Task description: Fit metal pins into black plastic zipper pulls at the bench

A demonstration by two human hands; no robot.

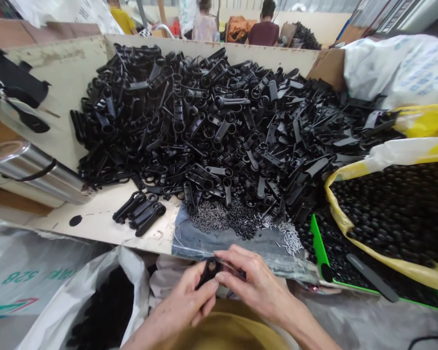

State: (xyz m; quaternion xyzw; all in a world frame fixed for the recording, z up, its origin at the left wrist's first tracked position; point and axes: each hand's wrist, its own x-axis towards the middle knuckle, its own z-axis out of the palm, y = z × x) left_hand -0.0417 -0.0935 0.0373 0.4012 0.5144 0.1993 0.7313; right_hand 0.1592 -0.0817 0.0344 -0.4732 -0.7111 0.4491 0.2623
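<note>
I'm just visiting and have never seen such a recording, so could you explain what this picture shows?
There's no robot here, only a person working with two bare hands. The single picture comes from a camera worn on the head, looking forward and down. The left hand and right hand hold a small black part between them. Beyond, on the pale worktop, lies a big heap of black parts. Nearer are silver pins and a dark cloth; a steel flask is at the left.

Bare left hand (193, 291), bare right hand (253, 277), slender fingers, uncovered forearms (299, 316), all nearside of flat grey-blue cloth sheet (211, 240). Smooth mustard-yellow fabric (222, 335) also nearside of sheet; whether worn, unclear.
</note>
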